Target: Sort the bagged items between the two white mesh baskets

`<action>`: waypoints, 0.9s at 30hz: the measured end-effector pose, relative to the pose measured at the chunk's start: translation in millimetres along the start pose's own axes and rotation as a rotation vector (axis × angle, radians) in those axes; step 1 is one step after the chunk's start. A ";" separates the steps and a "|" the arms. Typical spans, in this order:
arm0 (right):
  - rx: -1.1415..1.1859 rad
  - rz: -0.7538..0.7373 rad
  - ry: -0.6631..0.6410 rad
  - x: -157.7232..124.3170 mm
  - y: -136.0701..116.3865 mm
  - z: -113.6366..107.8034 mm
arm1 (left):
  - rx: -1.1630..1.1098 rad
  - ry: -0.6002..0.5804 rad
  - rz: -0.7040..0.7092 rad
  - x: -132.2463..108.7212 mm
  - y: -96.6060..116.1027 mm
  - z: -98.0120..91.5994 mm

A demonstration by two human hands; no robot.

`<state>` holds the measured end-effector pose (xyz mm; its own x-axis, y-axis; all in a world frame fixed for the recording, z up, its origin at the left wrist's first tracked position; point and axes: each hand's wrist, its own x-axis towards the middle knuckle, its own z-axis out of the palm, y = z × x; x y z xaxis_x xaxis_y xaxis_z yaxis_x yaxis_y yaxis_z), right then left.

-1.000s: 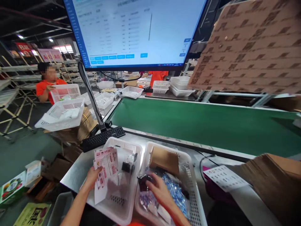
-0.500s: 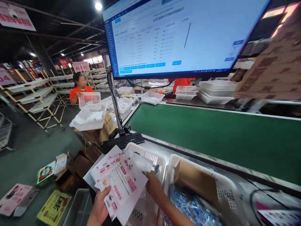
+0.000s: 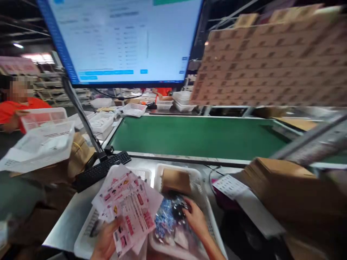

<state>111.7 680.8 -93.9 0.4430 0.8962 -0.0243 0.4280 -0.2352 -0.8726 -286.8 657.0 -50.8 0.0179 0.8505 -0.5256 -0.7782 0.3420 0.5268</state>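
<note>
My left hand (image 3: 106,236) is closed around a fanned stack of pink-and-white printed leaflets (image 3: 132,216), tilted over the left white basket (image 3: 84,231). The leaflets hide much of that basket. My right hand (image 3: 195,218) reaches into the right white basket (image 3: 199,177), thumb and forefinger on a dark packet in clear plastic (image 3: 177,208). Beside the packet lie blue-and-white patterned packets (image 3: 163,220) in clear wrap. A brown cardboard box (image 3: 176,181) stands at that basket's far end.
A monitor (image 3: 121,43) hangs over a black keyboard (image 3: 103,169). Beyond the baskets runs a green conveyor belt (image 3: 195,135). Stacked cardboard (image 3: 282,187) and a printed sheet (image 3: 230,186) lie to the right. At left, a person in orange (image 3: 16,108) holds a white basket (image 3: 46,117).
My right hand has moved from the left basket into the right one. The view has swung right, bringing the stacked cardboard in. My left hand still holds the leaflets.
</note>
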 end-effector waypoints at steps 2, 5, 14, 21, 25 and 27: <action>0.063 0.032 0.004 -3.9 4.2 0.5 | 0.030 0.040 -0.001 2.6 -1.6 4.9; 0.140 0.053 -0.023 -7.1 9.2 -6.3 | 0.047 0.084 -0.033 4.5 -2.5 5.1; 0.042 -0.316 -0.010 -45.0 -40.5 -20.2 | 0.073 0.096 0.009 -26.0 -41.0 33.8; -0.066 -0.574 -0.116 -91.4 -76.2 56.4 | 0.023 0.005 0.085 -42.1 -88.8 54.3; 0.015 -0.325 -0.164 -85.0 -77.6 55.1 | 0.022 -0.016 0.146 -44.0 -95.4 54.7; 0.064 -0.197 -0.247 -76.9 -85.0 41.9 | 0.020 -0.020 0.152 -41.6 -96.2 54.3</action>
<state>8.2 647.6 -38.2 0.1488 0.9881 0.0378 0.4328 -0.0307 -0.9009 -178.6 610.4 -43.4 -0.0867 0.9010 -0.4252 -0.7599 0.2161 0.6130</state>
